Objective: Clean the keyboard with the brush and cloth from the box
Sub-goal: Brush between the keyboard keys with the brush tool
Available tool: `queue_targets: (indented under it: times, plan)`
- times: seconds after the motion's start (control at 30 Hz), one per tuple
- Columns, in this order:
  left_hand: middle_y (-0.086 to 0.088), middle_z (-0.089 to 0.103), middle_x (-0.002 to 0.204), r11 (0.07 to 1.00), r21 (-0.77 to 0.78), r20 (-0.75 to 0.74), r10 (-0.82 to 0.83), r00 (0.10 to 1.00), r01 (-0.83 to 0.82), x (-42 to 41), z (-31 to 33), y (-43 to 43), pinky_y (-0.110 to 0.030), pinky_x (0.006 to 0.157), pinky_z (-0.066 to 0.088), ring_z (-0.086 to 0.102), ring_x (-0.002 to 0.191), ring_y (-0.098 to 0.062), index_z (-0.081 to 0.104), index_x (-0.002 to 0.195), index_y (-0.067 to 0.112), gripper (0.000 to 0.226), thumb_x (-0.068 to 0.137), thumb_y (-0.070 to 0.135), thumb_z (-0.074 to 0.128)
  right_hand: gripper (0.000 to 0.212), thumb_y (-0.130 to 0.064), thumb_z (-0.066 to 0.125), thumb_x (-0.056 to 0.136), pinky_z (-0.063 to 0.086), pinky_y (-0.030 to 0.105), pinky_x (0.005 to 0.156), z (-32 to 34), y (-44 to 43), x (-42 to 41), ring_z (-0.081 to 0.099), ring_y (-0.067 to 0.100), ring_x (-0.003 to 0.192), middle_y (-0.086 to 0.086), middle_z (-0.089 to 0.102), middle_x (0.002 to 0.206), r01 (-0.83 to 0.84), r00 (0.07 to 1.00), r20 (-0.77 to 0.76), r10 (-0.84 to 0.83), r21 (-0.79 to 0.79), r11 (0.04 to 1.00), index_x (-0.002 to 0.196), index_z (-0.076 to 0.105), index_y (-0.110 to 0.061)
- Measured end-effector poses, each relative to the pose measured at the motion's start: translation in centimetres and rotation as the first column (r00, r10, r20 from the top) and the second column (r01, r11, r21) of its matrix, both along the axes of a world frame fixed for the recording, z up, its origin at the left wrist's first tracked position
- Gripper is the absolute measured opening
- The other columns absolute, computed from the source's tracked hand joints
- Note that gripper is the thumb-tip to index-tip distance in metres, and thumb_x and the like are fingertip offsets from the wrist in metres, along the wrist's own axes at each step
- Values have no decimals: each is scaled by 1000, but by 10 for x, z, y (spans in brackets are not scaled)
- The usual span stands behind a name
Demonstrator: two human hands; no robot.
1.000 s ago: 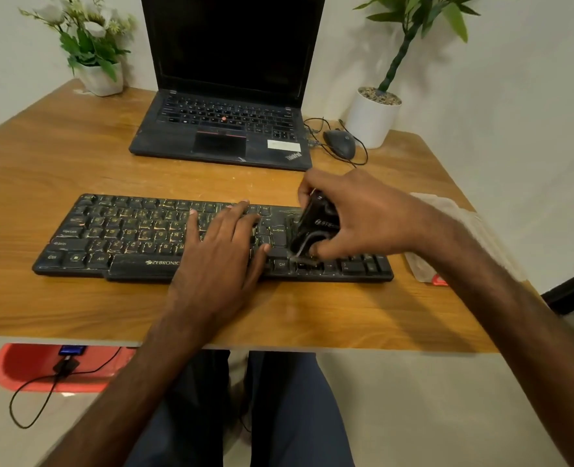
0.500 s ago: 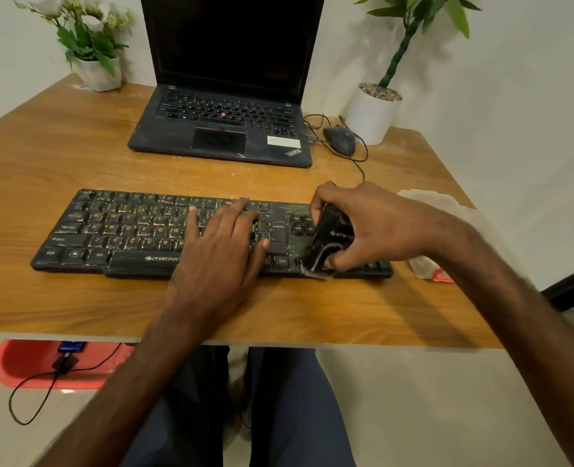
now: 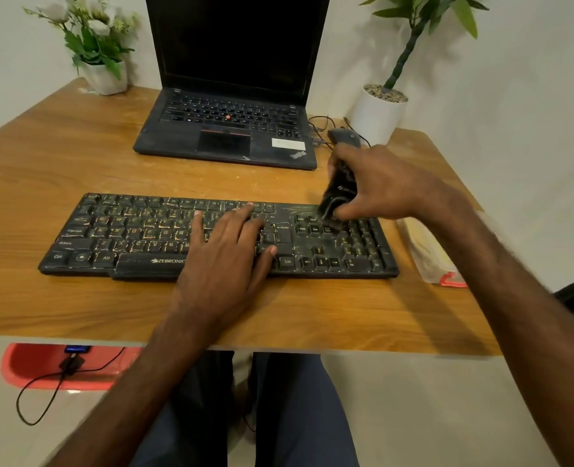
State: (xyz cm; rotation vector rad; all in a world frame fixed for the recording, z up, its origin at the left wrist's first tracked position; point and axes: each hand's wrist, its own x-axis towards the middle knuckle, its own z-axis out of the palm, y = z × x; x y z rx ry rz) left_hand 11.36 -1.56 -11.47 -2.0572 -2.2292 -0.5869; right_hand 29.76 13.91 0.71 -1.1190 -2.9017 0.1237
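Now that the right hand (image 3: 383, 187), clamped on the brush (image 3: 341, 192), has swept from the near edge to the far right keys of the keyboard (image 3: 127, 230) on the counter (image 3: 76, 163), brushing seems well underway (wiping still to come), the left hand (image 3: 224, 254) lying flat on the middle keys.

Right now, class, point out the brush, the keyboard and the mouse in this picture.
brush (image 3: 341, 193): head view, on its black body, near the logo.
keyboard (image 3: 127, 230): head view, on the letter keys of its left half.
mouse (image 3: 343, 136): head view, on its top shell.
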Motion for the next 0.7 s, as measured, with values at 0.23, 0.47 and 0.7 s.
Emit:
queue_targets:
  times: [0.23, 0.47, 0.7]
  plan:
    - [-6, 37, 157, 1000, -8, 4, 2, 1000, -2, 0, 1, 0, -63, 119, 16, 35, 144, -20, 43, 145, 18, 69, 98, 60, 15, 56, -30, 85, 69, 44, 8, 61, -6, 21, -20, 59, 7, 84, -7, 59, 98, 8, 972, -226, -61, -228, 974, 111, 50, -21]
    - [-6, 37, 157, 1000, -10, 17, 7, 1000, -6, 1, 2, 0, -63, 119, 16, 36, 144, -20, 42, 144, 18, 68, 98, 60, 16, 65, -30, 85, 70, 43, 25, 71, -2, 39, -29, 58, 19, 95, 3, 58, 105, 108, 984, -142, -106, 4, 994, 121, 48, -14]
    - [-7, 38, 156, 1000, 17, 32, 6, 999, -7, 1, 2, 0, -62, 119, 16, 35, 145, -20, 43, 145, 16, 67, 100, 58, 17, 66, -26, 83, 73, 42, 26, 72, 4, 20, -62, 56, 19, 98, 4, 57, 111, -160, 975, 176, 137, 125, 979, 125, 44, -18]
